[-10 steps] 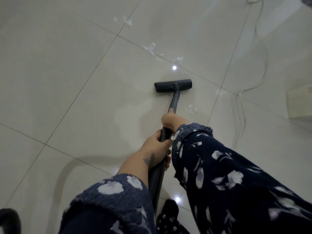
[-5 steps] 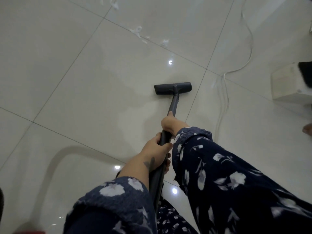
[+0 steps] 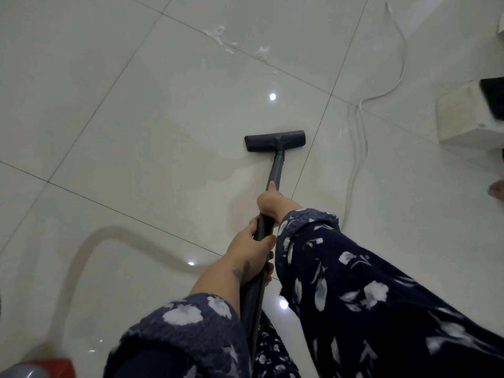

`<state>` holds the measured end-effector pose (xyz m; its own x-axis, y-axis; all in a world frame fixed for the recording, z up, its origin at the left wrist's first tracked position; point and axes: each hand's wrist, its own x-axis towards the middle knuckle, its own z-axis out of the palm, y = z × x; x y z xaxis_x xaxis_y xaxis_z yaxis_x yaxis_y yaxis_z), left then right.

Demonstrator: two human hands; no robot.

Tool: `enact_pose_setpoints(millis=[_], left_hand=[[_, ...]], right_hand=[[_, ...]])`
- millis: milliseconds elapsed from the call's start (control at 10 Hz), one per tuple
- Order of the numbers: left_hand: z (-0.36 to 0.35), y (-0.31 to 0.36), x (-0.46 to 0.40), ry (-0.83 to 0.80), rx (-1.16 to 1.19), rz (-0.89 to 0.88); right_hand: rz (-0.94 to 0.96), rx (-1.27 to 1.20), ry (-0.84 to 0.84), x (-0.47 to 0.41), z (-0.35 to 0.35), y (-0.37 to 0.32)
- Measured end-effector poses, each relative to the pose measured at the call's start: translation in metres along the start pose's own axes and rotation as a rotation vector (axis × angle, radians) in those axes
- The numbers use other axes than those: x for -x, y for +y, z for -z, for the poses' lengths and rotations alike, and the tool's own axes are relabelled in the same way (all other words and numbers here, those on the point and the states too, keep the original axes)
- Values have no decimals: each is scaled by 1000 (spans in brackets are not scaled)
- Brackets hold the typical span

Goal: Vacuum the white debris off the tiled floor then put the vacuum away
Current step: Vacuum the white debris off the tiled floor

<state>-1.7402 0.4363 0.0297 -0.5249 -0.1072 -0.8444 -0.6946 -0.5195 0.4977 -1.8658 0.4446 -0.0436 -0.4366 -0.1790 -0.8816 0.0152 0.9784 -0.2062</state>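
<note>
left hand [image 3: 249, 256] wraps the lower part of the vacuum wand [image 3: 268, 205], forearm reaching up from bottom centre; right hand [image 3: 272, 201] grips the wand further along — index finger laid straight on the tube. floor head [image 3: 275, 140] flat on the tiled floor [image 3: 122, 118]; white debris [image 3: 218, 34] lies well beyond it.

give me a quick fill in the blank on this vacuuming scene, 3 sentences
1. Both hands grip the dark ____ of the vacuum, the right hand farther down it than the left hand.
2. The floor head sits short of the white ____ lying along a tile joint.
3. A white ____ trails over the tiles right of the floor head.

Missing words: tube; debris; cord
</note>
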Motion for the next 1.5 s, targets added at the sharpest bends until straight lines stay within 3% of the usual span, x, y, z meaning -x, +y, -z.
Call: enact_pose_setpoints(millis=[300, 900, 1100, 1500], left_hand=[[14, 13, -32, 36, -42, -66], [3, 174, -115, 45, 193, -71], [7, 211, -145, 72, 248, -90], [68, 281, -164, 163, 201, -169]], right_hand=[[30, -94, 7, -29, 9, -26], [88, 171, -27, -110, 149, -132], [30, 149, 31, -149, 169, -158], [112, 176, 1, -164, 190, -258]])
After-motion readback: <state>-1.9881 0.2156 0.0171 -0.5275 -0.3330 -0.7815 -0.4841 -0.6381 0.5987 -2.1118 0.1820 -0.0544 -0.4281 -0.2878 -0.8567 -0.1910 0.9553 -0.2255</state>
